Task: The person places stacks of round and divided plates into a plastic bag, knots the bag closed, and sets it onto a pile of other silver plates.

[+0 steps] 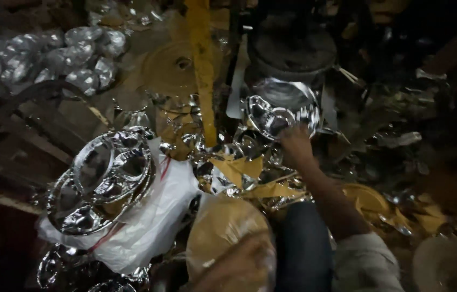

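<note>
From up here I see my right hand [295, 143] stretched forward to the shiny silver compartment plate [282, 111] that sits under the dark press [293, 48], its fingers [288, 131] curled over the plate's near rim, apparently grasping it at the edge, which is the only part clear of the machine above. My left hand [239, 267] is low and blurred at the bottom of the view, pressed against a round tan paper disc [228, 227]; I cannot tell whether it grips the disc or merely rests on it (the blur hides the fingertips). To the left, a stack of finished silver plates [101, 181] lies tilted on a white plastic bag [152, 216], nested one in another so they stay together within arm's reach. Foil and yellow paper scraps [244, 173] litter the space between. Further back on the left, a heap of small silver bowls [50, 57] is kept well apart from the plates.
</note>
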